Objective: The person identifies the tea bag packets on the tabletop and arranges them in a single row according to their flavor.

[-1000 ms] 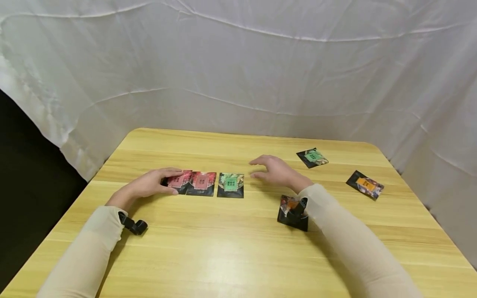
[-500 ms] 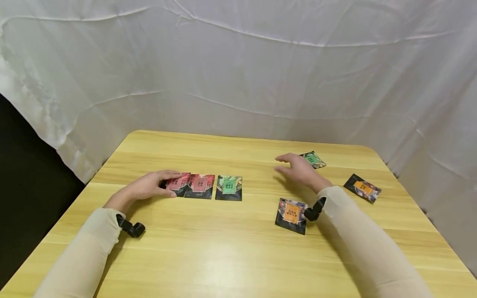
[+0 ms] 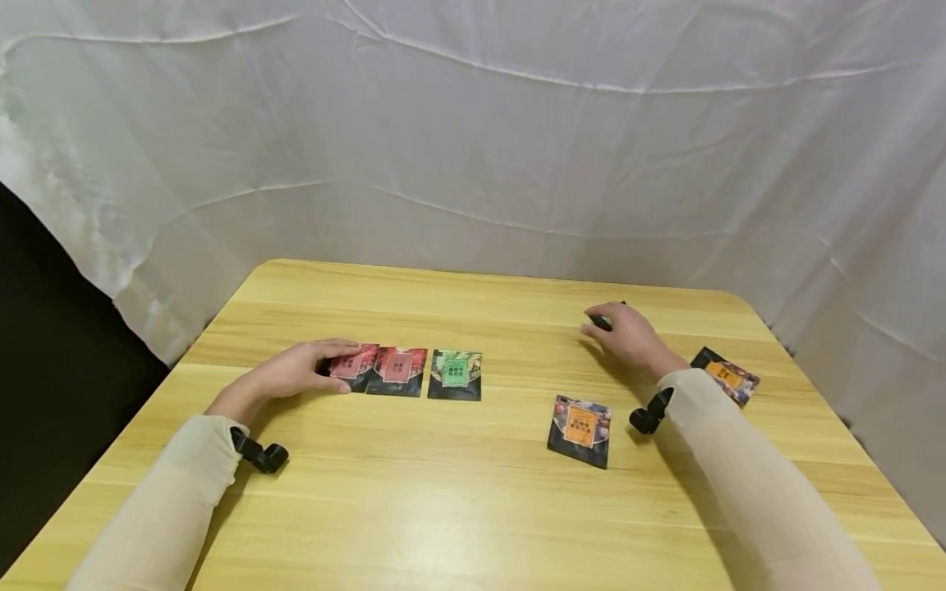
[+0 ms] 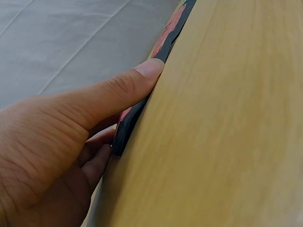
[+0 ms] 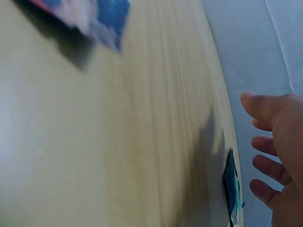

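Note:
In the head view my left hand (image 3: 288,371) rests at the leftmost red-labelled sachet (image 3: 358,366), index finger over its top and thumb along its near edge. The left wrist view has the thumb touching that dark packet edge (image 4: 130,124). To its right lie a second red-labelled sachet (image 3: 397,372) and a green-labelled sachet (image 3: 455,374) in a row. My right hand (image 3: 630,335) hovers over another green-labelled sachet (image 3: 602,322), mostly hidden beneath it. In the right wrist view the fingers are loosely bent, apart from that sachet (image 5: 231,189).
An orange-labelled sachet (image 3: 580,431) lies right of centre on the wooden table (image 3: 414,509). Another orange-labelled sachet (image 3: 732,377) is farther right, partly behind the right sleeve (image 3: 746,460). A pale curtain (image 3: 473,164) hangs behind the table.
My right hand has moved rightward from beside the row of sachets to above the far green-labelled sachet, now covering most of it. The left hand has stayed in place.

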A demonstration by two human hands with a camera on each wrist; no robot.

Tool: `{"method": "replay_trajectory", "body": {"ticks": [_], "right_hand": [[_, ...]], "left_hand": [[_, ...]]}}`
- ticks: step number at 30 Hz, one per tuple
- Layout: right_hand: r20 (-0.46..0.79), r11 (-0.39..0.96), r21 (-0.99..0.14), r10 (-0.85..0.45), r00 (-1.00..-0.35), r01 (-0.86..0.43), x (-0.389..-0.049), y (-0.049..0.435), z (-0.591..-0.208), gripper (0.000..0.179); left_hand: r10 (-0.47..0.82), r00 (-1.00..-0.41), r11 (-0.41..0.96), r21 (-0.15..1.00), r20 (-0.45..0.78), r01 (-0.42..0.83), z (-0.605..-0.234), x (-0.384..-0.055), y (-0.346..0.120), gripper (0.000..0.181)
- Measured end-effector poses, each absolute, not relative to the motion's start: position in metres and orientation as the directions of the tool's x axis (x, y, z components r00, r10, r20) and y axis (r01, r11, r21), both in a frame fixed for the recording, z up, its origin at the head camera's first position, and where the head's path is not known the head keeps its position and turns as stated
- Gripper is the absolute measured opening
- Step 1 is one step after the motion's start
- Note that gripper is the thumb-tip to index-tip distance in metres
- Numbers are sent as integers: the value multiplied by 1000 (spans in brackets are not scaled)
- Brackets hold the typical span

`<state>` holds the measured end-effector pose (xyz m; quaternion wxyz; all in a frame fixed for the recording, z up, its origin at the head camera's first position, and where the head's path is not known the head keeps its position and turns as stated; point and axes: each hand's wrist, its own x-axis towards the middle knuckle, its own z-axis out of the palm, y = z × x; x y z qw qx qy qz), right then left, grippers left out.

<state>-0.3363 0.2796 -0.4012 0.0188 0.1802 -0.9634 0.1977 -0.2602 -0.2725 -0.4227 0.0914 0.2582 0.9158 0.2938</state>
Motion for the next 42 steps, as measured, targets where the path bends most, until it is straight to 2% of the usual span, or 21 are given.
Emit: {"method": "replay_trajectory", "body": {"ticks": [16,24,36,42], "right_hand": [[12,891,-398,-231,-973,-217,-353,308,-409,72],[5,895,-401,-210,-978,-194,-359,314,-415,70],[34,927,-323,-192,-981,-192,-362,317,-418,66],[22,924,-345,-166,-986,-163,-360,315,-417,67]], "left_hand": [[517,-856,701,575,-2,422,-425,-258,-274,75],[513,-858,702,579,-8,415,-425,-257,-274,76],[520,-854,698,578,-5,422,-422,-257,-273,74],[523,-852,707,564,-10,427,-422,-258,-274,75]]}}
